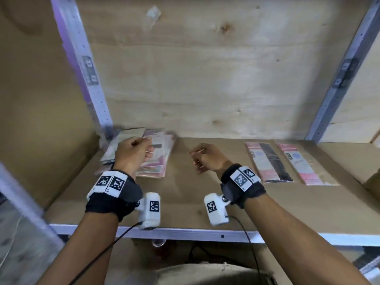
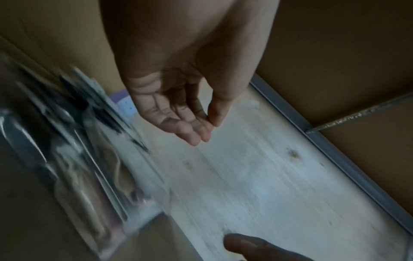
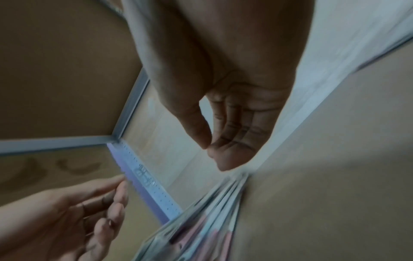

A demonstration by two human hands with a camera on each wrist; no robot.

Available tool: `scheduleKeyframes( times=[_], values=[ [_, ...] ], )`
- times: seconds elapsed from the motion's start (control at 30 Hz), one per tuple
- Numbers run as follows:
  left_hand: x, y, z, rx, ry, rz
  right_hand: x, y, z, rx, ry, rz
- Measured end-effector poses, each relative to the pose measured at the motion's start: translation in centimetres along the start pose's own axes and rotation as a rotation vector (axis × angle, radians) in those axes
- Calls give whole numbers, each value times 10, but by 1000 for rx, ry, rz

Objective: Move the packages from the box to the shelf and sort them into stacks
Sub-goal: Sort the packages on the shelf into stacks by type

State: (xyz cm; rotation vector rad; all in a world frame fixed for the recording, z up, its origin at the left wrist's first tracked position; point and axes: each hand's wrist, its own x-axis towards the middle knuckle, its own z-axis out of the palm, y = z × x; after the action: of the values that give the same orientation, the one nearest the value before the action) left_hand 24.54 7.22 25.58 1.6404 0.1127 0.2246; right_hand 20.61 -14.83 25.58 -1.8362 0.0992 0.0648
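Observation:
A pile of flat plastic-wrapped packages (image 1: pixel 156 161) lies at the back left of the shelf (image 1: pixel 185 194); the same pile is blurred in the left wrist view (image 2: pixel 78 159) and the right wrist view (image 3: pixel 201 220). My left hand (image 1: pixel 144 151) hovers just above this pile with its fingers loosely curled (image 2: pixel 198 130), holding nothing. My right hand (image 1: pixel 196 158) hangs over bare shelf to the right of the pile, also loosely curled (image 3: pixel 214 146) and holding nothing. Two single packages lie at the back right: a pink-and-black one (image 1: pixel 269 161) and a pink-and-white one (image 1: pixel 304 165).
The shelf floor is lined with cardboard and backed by a plywood wall (image 1: pixel 205 79). Metal uprights stand at the back left (image 1: pixel 90 83) and back right (image 1: pixel 341 79). A metal rail (image 1: pixel 185 233) runs along the front edge. Cardboard (image 1: pixel 370 182) shows at the far right.

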Motion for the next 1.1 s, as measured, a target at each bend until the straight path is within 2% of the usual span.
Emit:
scheduleKeyframes(
  times=[0.2,0.33,0.43,0.57,0.63,0.73,0.93,1.0,1.1],
  values=[
    [11,-1,-36,52,45,-75,52,-31,75,-40,-17,129],
    [13,-3,-54,50,71,-72,77,-29,107,-267,-24,145],
    [12,-3,-63,58,78,-62,83,-16,108,-357,-22,174],
    [9,-6,-63,65,76,-79,73,-5,86,-247,-54,217],
    [5,-7,-59,30,34,-116,62,-1,70,-80,-102,204],
    [-6,-3,-47,-59,-84,-213,33,3,44,138,-93,133],
    [-26,17,-6,-208,-312,-298,-24,-6,1,172,27,-97],
    [-33,23,11,-230,-390,-302,-37,-8,-13,-76,96,-263],
    [-40,23,32,-362,-420,-278,-50,-1,-27,-605,159,-493]
  ],
)
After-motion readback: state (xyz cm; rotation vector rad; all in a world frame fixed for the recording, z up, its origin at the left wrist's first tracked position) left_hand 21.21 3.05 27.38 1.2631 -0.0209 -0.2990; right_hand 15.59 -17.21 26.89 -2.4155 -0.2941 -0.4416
